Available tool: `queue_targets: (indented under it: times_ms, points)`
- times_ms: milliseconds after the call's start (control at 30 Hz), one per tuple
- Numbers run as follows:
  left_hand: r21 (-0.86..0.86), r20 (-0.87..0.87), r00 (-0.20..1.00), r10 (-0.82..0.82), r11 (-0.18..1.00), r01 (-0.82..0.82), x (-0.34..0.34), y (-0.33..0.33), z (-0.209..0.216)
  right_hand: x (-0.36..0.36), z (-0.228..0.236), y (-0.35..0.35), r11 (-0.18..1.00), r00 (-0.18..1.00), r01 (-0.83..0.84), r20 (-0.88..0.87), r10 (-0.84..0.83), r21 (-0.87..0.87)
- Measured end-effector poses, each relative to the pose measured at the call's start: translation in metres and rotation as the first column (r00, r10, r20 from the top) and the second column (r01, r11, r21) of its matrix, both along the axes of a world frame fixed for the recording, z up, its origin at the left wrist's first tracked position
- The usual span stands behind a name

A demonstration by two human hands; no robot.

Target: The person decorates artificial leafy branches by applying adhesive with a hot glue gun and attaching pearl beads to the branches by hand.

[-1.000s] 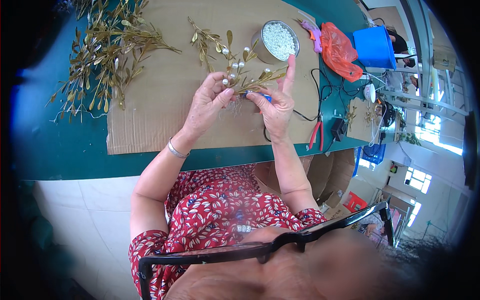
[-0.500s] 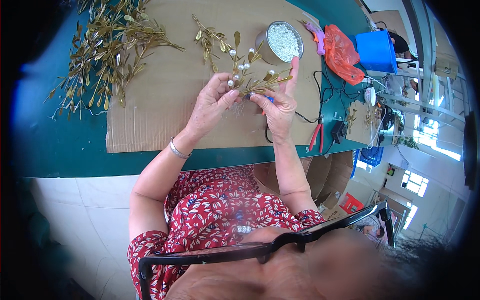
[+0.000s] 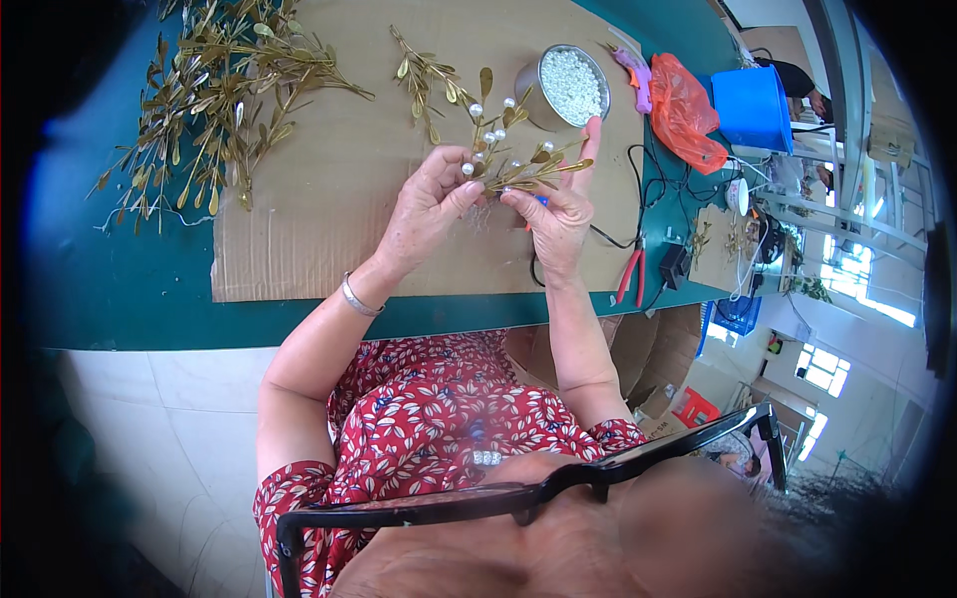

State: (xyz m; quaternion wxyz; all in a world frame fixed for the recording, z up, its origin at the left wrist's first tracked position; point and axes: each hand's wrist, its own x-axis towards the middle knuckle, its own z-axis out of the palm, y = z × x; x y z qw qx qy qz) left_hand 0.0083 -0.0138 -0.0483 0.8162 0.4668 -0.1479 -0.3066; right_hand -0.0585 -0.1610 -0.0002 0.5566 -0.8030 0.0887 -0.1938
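Note:
A gold artificial leaf branch (image 3: 485,90) dotted with several white pearl beads (image 3: 488,138) is held up over the cardboard between my two hands. My left hand (image 3: 424,214) pinches its lower end between thumb and fingers, and fine pale threads hang just below. At the branch's right side, my right hand (image 3: 560,224) has thumb and index finger closed at the leaves, with another finger stretched up toward the bead bowl. A pale spot shows at the right thumb tip; whether it is a bead or the nail I cannot tell. A metal bowl (image 3: 536,103) of white beads stands beyond that hand.
Cardboard (image 3: 299,249) covers the green table (image 3: 199,324). Gold branches (image 3: 239,75) pile up at left; a smaller sprig (image 3: 424,75) lies mid-board. On the right are a pink-purple glue gun (image 3: 636,75), red plastic bag (image 3: 686,115), blue bin (image 3: 753,110), red-handled pliers (image 3: 631,274) and black cables (image 3: 648,184).
The beaded branch has tipped slightly to the right in my fingers. Both hands keep nearly the same place and grip.

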Motion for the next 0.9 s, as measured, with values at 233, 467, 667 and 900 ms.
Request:
queue_targets:
  times_ms: [233,467,667,900]
  points:
    - [0.001,-0.01,1.0,0.003,1.0,-0.003,0.0,0.001,0.001,0.004,-0.006,-0.002,0.997,0.999,-0.017,0.04,0.02,-0.077]
    - [0.026,-0.009,1.0,0.012,1.0,-0.012,0.0,-0.001,-0.001,0.006,0.006,0.005,0.998,1.0,0.011,0.024,-0.012,0.057]
    - [-0.079,-0.151,0.989,0.007,0.997,-0.019,0.006,0.002,-0.007,-0.013,0.014,-0.014,0.916,0.988,0.081,0.152,-0.022,-0.393]
    - [-0.225,-0.22,0.974,-0.057,0.974,0.006,0.008,0.0,-0.011,-0.067,-0.025,-0.04,0.914,0.799,0.206,-0.48,-0.363,-0.348]
